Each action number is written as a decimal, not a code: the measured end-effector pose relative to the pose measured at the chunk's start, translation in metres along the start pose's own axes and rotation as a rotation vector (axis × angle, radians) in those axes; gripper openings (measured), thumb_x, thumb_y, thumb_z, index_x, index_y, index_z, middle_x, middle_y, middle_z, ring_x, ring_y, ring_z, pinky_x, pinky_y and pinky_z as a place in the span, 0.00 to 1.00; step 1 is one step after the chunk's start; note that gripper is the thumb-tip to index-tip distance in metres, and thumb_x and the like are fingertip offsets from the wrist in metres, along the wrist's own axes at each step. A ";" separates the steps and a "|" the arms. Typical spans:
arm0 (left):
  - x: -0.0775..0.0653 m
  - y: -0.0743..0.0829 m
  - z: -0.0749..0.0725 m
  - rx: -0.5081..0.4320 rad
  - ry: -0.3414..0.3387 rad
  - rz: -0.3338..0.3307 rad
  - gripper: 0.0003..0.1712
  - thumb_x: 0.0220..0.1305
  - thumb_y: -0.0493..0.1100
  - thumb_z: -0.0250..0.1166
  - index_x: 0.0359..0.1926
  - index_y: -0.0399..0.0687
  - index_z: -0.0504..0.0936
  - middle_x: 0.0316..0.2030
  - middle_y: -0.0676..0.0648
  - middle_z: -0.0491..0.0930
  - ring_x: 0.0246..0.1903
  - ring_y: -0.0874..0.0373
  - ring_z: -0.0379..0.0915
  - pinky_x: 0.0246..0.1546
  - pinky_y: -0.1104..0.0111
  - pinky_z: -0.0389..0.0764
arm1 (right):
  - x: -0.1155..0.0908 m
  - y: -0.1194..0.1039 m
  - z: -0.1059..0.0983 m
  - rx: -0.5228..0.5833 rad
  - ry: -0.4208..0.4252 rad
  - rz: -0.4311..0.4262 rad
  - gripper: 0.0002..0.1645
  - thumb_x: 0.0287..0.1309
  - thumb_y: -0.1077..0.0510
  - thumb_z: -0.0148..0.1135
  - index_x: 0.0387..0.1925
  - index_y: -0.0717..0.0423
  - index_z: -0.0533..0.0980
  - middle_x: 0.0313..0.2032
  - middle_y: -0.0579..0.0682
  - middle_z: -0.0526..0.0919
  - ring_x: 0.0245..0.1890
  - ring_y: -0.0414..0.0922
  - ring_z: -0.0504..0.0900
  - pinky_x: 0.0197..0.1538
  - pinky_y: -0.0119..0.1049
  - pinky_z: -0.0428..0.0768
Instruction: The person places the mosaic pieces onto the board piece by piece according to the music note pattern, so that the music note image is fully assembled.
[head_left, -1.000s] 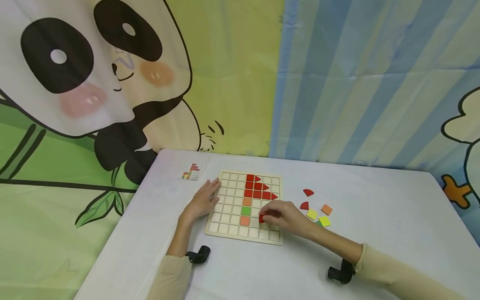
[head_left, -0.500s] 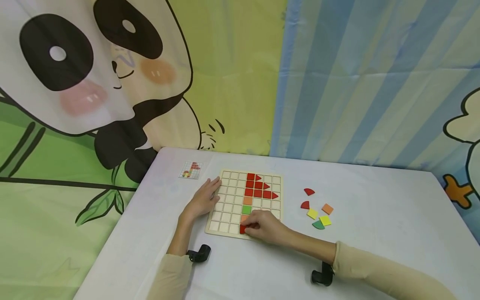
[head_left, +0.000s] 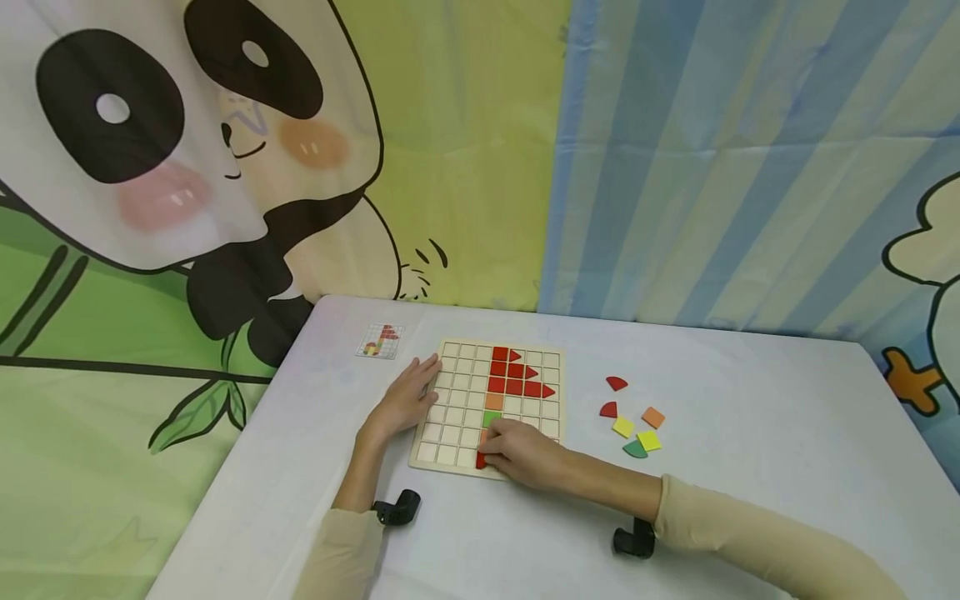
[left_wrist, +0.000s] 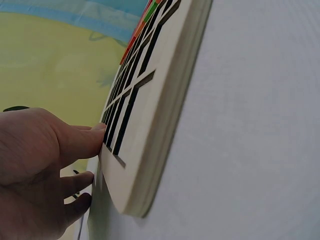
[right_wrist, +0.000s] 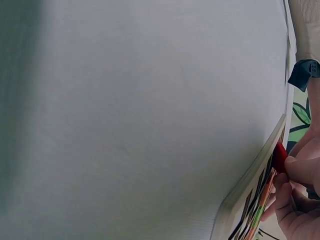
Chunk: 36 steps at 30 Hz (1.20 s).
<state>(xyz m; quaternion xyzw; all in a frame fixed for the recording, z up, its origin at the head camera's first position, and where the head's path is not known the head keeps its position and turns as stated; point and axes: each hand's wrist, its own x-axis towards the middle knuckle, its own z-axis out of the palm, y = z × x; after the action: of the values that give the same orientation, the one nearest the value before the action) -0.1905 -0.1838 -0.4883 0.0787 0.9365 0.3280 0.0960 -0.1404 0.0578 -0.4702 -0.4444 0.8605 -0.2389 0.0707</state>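
Note:
A wooden grid board [head_left: 442, 437] lies on the table, with red squares, red triangles [head_left: 549, 392], an orange square [head_left: 495, 402] and a green square [head_left: 491, 418] set in its cells. My right hand [head_left: 525, 454] pinches a red tile [head_left: 480, 460] at the bottom row, below the orange square that the fingers partly cover. In the right wrist view the red tile [right_wrist: 280, 159] stands tilted at the board's face, under the thumb. My left hand [head_left: 405, 400] rests at the board's left edge, fingers extended, its thumb touching the frame in the left wrist view.
Right of the board lie two red quarter-circles [head_left: 617, 383], two yellow squares [head_left: 622, 427], an orange square [head_left: 653, 417] and a green quarter-circle [head_left: 635, 449]. A small pattern card [head_left: 381, 342] lies behind the left hand. A printed curtain [head_left: 465, 167] hangs behind the table.
My right hand has carried the red tile leftward and down across the board to the bottom row; the tile now looks more tilted. The left hand has stayed at the board's edge.

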 end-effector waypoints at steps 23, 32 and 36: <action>0.002 0.000 0.000 -0.006 -0.026 -0.013 0.32 0.70 0.38 0.55 0.73 0.42 0.59 0.76 0.45 0.51 0.77 0.42 0.36 0.75 0.43 0.44 | 0.004 -0.003 0.005 -0.509 0.039 -0.277 0.03 0.58 0.58 0.66 0.29 0.49 0.81 0.29 0.41 0.76 0.31 0.37 0.73 0.33 0.20 0.75; 0.000 0.001 -0.002 -0.008 -0.009 -0.038 0.32 0.70 0.37 0.55 0.73 0.42 0.59 0.76 0.46 0.52 0.77 0.43 0.37 0.75 0.43 0.44 | 0.000 -0.008 0.003 -0.594 0.083 -0.299 0.06 0.56 0.58 0.68 0.37 0.51 0.82 0.33 0.42 0.78 0.33 0.37 0.74 0.34 0.22 0.77; 0.000 0.000 -0.002 -0.001 -0.013 -0.023 0.32 0.69 0.37 0.55 0.73 0.42 0.59 0.76 0.45 0.52 0.77 0.42 0.37 0.74 0.43 0.45 | -0.018 -0.004 -0.002 -0.648 0.198 -0.377 0.15 0.51 0.57 0.72 0.43 0.51 0.82 0.38 0.42 0.79 0.35 0.37 0.76 0.36 0.21 0.78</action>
<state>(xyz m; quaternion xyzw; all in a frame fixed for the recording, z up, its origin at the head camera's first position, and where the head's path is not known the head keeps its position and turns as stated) -0.1907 -0.1850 -0.4863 0.0699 0.9365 0.3269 0.1057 -0.1269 0.0707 -0.4685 -0.5691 0.7971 -0.0051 -0.2019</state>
